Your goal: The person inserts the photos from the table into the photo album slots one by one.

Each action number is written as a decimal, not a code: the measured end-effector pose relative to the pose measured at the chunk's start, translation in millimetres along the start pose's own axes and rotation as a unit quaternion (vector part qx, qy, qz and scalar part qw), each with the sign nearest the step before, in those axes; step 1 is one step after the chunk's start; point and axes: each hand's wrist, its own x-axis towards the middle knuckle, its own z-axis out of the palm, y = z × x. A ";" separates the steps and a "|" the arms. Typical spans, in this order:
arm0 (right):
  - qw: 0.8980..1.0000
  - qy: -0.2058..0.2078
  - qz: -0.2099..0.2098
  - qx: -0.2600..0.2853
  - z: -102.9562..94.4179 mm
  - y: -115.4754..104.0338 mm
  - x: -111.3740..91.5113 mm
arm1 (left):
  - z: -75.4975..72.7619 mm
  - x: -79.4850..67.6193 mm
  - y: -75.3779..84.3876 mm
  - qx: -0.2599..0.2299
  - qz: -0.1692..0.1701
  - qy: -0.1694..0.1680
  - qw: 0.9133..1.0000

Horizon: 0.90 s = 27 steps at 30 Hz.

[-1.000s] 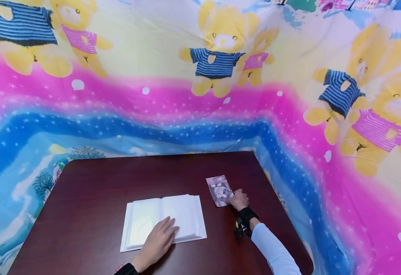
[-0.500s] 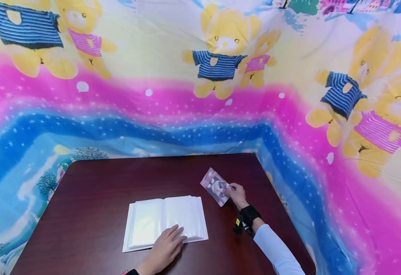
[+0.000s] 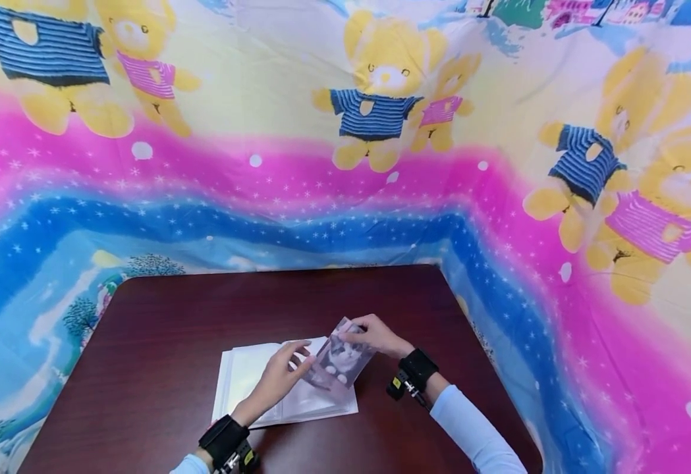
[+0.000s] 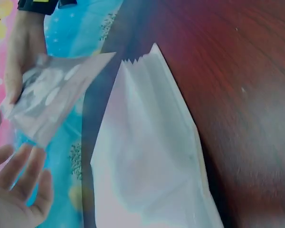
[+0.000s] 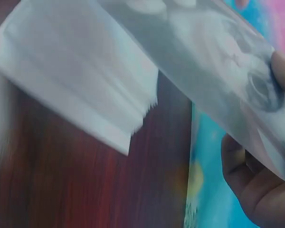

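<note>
A photo album [image 3: 241,378] lies spread on the table, its white pages fanned in layers at the edges. Over its right page my right hand [image 3: 377,336] pinches a cat photo [image 3: 345,359], thumb on the printed face and fingers behind, as the right wrist view of the cat photo [image 5: 218,57] shows. The card is tilted, its lower part overlapping the page. My left hand [image 3: 280,375] hovers above the album with fingers spread and loosely bent. In the left wrist view the left fingers [image 4: 26,175] are just short of the photo's near corner and hold nothing.
The dark wooden table [image 3: 161,342] has rounded corners. A curtain [image 3: 298,197] printed with teddy bears hangs behind it and along both sides. Each wrist wears a black strap with a small camera, such as the right strap [image 3: 418,368].
My right hand has lifted the cat photo off the table and brought it left over the album, turning it. My left hand has risen from the page toward the photo.
</note>
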 end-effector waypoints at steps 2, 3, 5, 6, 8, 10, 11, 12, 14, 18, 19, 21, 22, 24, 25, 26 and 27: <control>1.000 -0.027 -0.010 -0.008 7.9 -3.7 5.0 | 2.5 0.0 -0.7 -0.011 0.008 -0.020 1.000; 0.999 -0.037 -0.013 -0.005 10.9 -4.0 7.1 | 3.3 -0.7 -1.3 -0.011 0.016 -0.026 0.999; 0.999 -0.044 -0.018 0.006 15.2 -3.2 10.5 | 3.1 -2.6 -2.6 -0.006 0.029 -0.023 0.999; 0.999 -0.041 -0.016 0.014 16.9 -2.6 11.6 | 2.3 -3.3 -3.5 -0.004 0.033 -0.013 0.999; 0.999 -0.023 -0.005 0.044 20.2 -0.4 13.3 | -0.8 -3.8 -5.1 0.001 0.035 0.019 0.999; 0.996 -0.006 0.013 0.088 24.2 1.7 13.9 | -5.8 -3.1 -6.4 0.005 0.032 0.060 0.998; 0.994 0.000 0.022 0.110 26.7 2.5 14.0 | -8.7 -2.4 -7.0 0.006 0.027 0.079 0.997; 0.991 0.004 0.032 0.129 29.6 3.7 14.1 | -11.9 -1.6 -7.3 0.006 0.023 0.096 0.995; 0.986 0.008 0.047 0.159 35.0 6.8 14.4 | -17.0 1.4 -8.0 0.004 0.015 0.121 0.993; 0.984 0.016 0.061 0.168 43.7 12.3 19.3 | -21.6 4.9 -15.1 0.008 0.011 0.124 0.992; 0.983 0.025 0.062 0.172 44.4 14.1 22.1 | -21.0 4.6 -18.6 0.017 0.011 0.123 0.992; 0.978 0.051 0.070 0.191 43.5 16.7 28.3 | -18.1 1.6 -26.6 0.055 0.016 0.126 0.990; 0.974 0.067 0.074 0.203 42.1 18.0 31.9 | -15.9 -1.2 -30.7 0.078 0.021 0.128 0.989; 0.965 0.100 0.079 0.229 38.4 20.8 39.8 | -10.5 -8.7 -38.0 0.133 0.043 0.121 0.983; 0.962 0.114 0.079 0.236 36.5 21.4 43.2 | -7.6 -12.8 -40.8 0.159 0.058 0.110 0.979; 0.959 0.126 0.081 0.240 34.6 22.0 47.1 | -4.5 -16.3 -43.1 0.187 0.076 0.094 0.975; 0.958 0.137 0.081 0.240 33.1 22.8 51.1 | -1.4 -19.1 -44.9 0.209 0.096 0.070 0.971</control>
